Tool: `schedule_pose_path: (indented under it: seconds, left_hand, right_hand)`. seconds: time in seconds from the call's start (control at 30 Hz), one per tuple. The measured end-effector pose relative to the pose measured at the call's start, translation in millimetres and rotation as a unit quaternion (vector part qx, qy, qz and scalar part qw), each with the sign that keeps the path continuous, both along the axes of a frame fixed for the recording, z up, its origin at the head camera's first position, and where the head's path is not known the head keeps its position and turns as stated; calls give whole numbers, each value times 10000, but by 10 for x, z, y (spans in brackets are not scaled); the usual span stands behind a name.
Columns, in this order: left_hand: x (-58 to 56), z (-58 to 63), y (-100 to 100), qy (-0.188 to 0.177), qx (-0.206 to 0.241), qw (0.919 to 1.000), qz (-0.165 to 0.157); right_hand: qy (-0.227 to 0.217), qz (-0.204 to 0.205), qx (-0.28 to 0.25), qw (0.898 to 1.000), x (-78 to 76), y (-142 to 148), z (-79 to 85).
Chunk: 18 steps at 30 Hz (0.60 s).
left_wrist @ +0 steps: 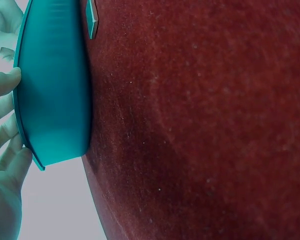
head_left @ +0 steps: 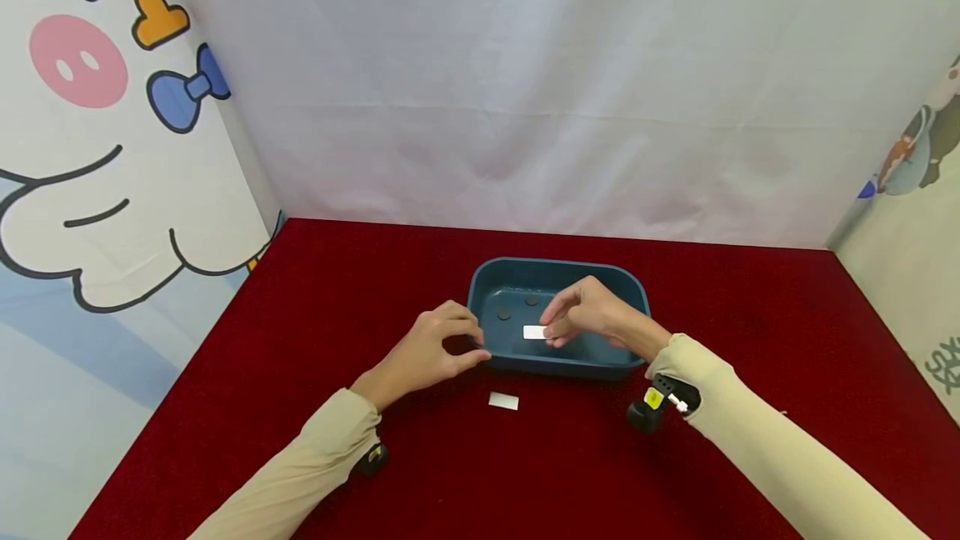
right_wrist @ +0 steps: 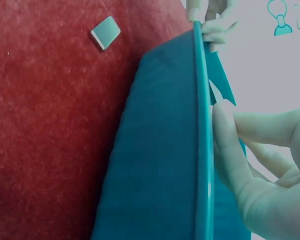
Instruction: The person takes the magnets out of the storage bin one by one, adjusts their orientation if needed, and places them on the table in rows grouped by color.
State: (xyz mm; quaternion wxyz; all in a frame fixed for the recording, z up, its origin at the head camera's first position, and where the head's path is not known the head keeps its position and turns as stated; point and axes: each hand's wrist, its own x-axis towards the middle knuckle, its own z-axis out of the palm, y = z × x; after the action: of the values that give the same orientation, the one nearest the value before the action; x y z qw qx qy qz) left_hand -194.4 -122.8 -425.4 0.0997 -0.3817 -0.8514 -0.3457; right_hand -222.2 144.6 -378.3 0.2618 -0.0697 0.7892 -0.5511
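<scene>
A blue plastic basin (head_left: 555, 367) sits on the red cloth. My left hand (head_left: 431, 346) grips its near left corner, with fingers and thumb at the rim, as the left wrist view also shows. Over the inside of the basin, my right hand (head_left: 585, 311) pinches a small white rectangular piece (head_left: 533, 332) between thumb and fingers. Two small dark round discs, one disc (head_left: 504, 314) left of the other disc (head_left: 532, 300), lie on the basin's floor. A second thin rectangular piece (head_left: 503, 401), pale and silvery, lies on the cloth in front of the basin.
Red cloth (head_left: 337, 273) covers the table around the basin. A white curtain (head_left: 525, 107) hangs behind the table, and a cartoon-printed sheet (head_left: 112, 190) stands along the left side. Another printed sheet (head_left: 907, 273) borders the right side.
</scene>
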Motion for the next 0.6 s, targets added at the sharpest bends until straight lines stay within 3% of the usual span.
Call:
schedule_pose_path:
  seconds: [0.6]
  left_hand:
    - [16,5,1,-19,18,10000,36]
  right_hand:
    - [-256,-56,-492,9984,115,94,67]
